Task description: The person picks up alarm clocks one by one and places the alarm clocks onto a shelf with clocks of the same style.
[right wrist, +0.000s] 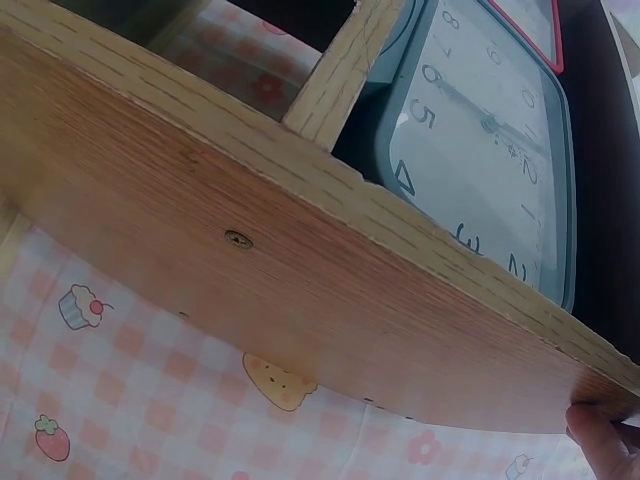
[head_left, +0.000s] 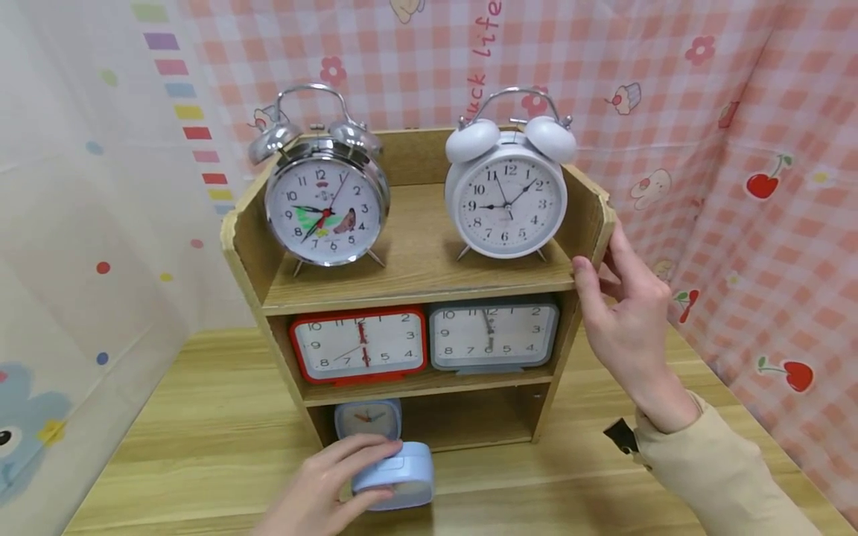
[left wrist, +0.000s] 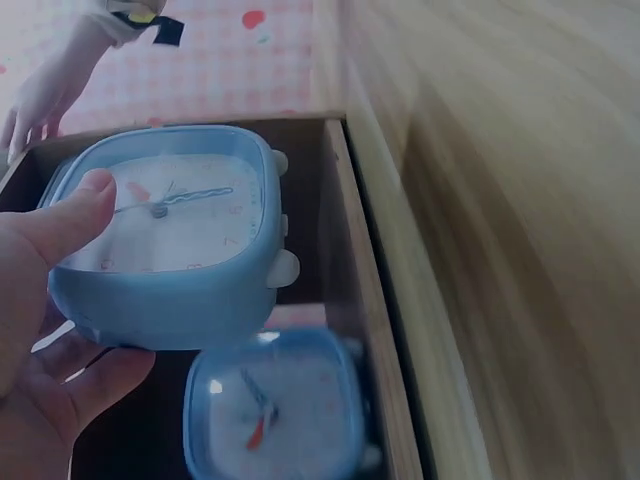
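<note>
In the head view my left hand [head_left: 328, 487] grips a small light-blue alarm clock [head_left: 402, 476] in front of the shelf's lowest compartment. The left wrist view shows that held clock [left wrist: 175, 230] with the thumb over its face edge and the fingers beneath. A second small blue clock [head_left: 367, 420] stands at the left of the bottom compartment, partly behind the held one. My right hand [head_left: 626, 313] holds the right side panel of the wooden shelf [head_left: 429, 294] near its top, thumb at the front edge. Only fingertips [right wrist: 595, 440] of it show in the right wrist view.
On the top level stand a silver twin-bell clock [head_left: 327, 212] and a white twin-bell clock [head_left: 506, 197]. The middle level holds a red rectangular clock [head_left: 358, 344] and a grey one [head_left: 494, 335]. Patterned cloth [head_left: 670, 149] hangs behind the wood-grain table [head_left: 221, 417].
</note>
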`<action>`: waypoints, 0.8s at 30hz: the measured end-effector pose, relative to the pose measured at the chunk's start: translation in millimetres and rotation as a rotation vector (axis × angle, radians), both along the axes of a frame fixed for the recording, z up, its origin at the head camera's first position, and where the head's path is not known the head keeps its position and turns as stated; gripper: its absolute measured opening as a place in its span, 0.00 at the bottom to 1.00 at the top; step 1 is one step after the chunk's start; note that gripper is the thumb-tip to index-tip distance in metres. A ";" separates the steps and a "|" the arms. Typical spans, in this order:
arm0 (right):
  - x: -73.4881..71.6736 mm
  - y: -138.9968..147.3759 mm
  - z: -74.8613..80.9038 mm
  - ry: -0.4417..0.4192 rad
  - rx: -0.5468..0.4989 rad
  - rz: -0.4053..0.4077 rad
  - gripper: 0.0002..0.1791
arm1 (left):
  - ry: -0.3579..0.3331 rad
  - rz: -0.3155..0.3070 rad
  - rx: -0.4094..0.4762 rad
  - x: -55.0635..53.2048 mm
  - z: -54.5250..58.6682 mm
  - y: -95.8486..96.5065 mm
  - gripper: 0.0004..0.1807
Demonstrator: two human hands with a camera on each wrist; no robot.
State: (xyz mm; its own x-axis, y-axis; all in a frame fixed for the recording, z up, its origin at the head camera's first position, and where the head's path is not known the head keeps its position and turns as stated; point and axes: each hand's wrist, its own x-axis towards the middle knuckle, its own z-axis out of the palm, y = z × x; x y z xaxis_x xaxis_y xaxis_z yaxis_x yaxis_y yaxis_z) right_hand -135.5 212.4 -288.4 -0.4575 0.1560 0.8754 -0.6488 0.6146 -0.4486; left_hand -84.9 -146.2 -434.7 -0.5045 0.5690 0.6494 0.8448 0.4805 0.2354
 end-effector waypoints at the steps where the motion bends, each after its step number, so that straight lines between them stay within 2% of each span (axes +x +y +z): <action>1: -0.1 -0.3 -0.5 -0.003 0.000 0.002 0.33 | -0.012 -0.003 -0.005 -0.9 0.5 4.8 0.23; 7: -0.5 -2.1 -0.8 0.002 -0.010 0.005 0.32 | -0.093 -0.027 -0.033 -9.2 2.2 27.5 0.26; 13: -1.4 -0.1 -1.6 -0.004 0.009 0.000 0.33 | -0.155 -0.051 -0.018 -18.0 3.8 49.6 0.25; 20: -1.2 -1.9 -0.7 0.013 -0.010 0.006 0.32 | -0.228 -0.026 -0.024 -25.1 2.2 77.5 0.25; 24: -1.1 -2.8 -0.1 0.031 -0.018 0.008 0.31 | -0.279 -0.038 -0.024 -29.6 -1.9 94.8 0.25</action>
State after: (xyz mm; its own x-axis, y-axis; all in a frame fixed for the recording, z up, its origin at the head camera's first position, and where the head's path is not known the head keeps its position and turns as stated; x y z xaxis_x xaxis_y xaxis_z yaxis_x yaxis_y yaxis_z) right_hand -136.6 209.6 -288.6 -0.4313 0.1677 0.8865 -0.6679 0.6012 -0.4387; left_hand -114.5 -51.3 -436.6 -0.6400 0.6042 0.4748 0.7664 0.4580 0.4503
